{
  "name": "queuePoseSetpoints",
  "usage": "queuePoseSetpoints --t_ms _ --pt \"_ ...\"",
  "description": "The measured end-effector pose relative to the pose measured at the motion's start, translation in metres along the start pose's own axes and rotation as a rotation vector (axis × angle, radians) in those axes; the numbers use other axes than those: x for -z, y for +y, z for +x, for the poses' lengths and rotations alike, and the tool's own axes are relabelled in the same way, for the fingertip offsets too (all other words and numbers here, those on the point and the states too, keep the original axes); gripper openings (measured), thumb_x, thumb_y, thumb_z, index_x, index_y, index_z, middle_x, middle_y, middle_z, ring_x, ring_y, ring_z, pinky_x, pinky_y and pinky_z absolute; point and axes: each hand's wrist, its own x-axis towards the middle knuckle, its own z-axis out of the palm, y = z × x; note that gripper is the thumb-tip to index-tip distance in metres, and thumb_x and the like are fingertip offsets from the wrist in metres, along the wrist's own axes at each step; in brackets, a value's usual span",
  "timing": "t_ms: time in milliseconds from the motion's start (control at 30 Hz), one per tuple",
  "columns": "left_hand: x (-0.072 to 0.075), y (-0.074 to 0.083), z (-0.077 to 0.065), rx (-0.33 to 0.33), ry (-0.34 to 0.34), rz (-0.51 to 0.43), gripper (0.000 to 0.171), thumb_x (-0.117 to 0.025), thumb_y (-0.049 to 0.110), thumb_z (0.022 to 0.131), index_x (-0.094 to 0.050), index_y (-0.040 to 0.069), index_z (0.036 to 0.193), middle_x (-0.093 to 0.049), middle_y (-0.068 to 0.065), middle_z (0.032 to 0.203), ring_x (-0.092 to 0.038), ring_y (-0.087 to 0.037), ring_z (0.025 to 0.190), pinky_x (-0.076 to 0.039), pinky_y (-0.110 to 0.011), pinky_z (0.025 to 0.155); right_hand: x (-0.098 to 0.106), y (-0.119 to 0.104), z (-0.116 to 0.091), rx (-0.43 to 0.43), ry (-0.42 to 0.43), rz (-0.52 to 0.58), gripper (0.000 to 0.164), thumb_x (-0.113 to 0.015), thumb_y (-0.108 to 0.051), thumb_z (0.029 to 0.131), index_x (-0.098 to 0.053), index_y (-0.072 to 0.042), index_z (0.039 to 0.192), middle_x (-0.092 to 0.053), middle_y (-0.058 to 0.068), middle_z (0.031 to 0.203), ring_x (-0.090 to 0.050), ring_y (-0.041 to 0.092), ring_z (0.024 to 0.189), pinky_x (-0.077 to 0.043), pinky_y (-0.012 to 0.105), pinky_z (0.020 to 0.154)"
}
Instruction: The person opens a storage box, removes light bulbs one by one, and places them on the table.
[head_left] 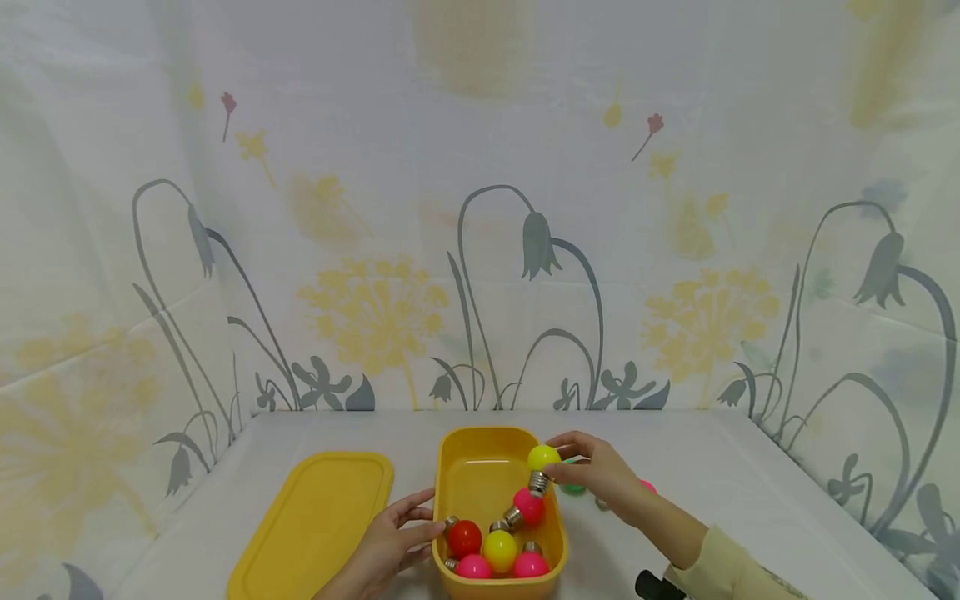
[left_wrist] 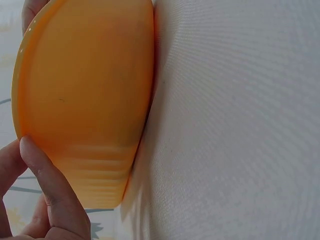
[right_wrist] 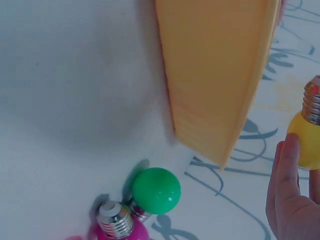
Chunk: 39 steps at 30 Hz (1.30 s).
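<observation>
A yellow light bulb (head_left: 543, 458) is pinched in my right hand (head_left: 600, 475), metal base downward, over the right side of an open yellow plastic box (head_left: 444, 467). The right wrist view shows the same bulb (right_wrist: 305, 145) between fingertips and thumb, above the box's rim. My left hand (head_left: 390, 533) holds the box's left rim, with fingers against the outer wall (left_wrist: 95, 90) in the left wrist view. Inside the box, toward the near end, lie a red bulb (head_left: 464, 539), a yellow bulb (head_left: 500, 551) and three pink bulbs, one pink bulb (head_left: 531, 507) farther back.
A yellow lid (head_left: 315, 517) lies flat on the white table left of the box. Right of the box, partly behind my right hand, are a green bulb (right_wrist: 156, 190) and a pink bulb (right_wrist: 122, 231). A patterned cloth (head_left: 495, 292) hangs behind the table.
</observation>
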Motion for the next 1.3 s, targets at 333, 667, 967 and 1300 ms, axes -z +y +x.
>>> queuePoseSetpoints --t_ms 333,667,967,1300 --pt "0.0 0.001 -0.001 0.008 0.009 0.01 0.065 -0.074 0.016 0.08 -0.044 0.0 0.135 -0.053 -0.01 0.101 -0.055 -0.016 0.077 -0.054 -0.03 0.072 0.016 0.007 -0.011 -0.033 0.022 0.058 0.045 -0.073 -0.017 0.08 -0.055 0.001 0.117 -0.058 0.012 0.106 -0.059 0.022 0.084 -0.052 0.033 0.071" --pt "-0.001 0.0 -0.001 -0.001 0.017 0.002 0.065 -0.074 0.015 0.08 -0.045 0.0 0.135 -0.052 -0.01 0.101 -0.054 -0.017 0.077 -0.054 -0.03 0.072 0.039 0.016 -0.015 -0.069 0.11 0.016 0.045 -0.073 -0.02 0.08 -0.056 0.0 0.117 -0.058 0.013 0.109 -0.061 0.026 0.087 -0.053 0.039 0.076" --pt "-0.001 0.001 -0.002 0.003 0.02 -0.007 0.065 -0.074 0.015 0.079 -0.044 0.0 0.135 -0.052 -0.01 0.101 -0.054 -0.017 0.077 -0.054 -0.03 0.072 0.058 0.024 -0.021 -0.087 0.133 -0.018 0.046 -0.071 -0.021 0.082 -0.054 0.001 0.119 -0.055 0.015 0.113 -0.058 0.024 0.092 -0.051 0.04 0.083" --pt "-0.002 0.001 -0.003 -0.013 0.007 -0.021 0.065 -0.074 0.014 0.08 -0.045 -0.001 0.135 -0.052 -0.009 0.101 -0.055 -0.015 0.075 -0.054 -0.029 0.072 0.078 0.046 -0.026 -0.108 0.152 0.004 0.053 -0.068 -0.024 0.085 -0.048 0.005 0.124 -0.051 0.019 0.114 -0.059 0.021 0.089 -0.051 0.035 0.082"
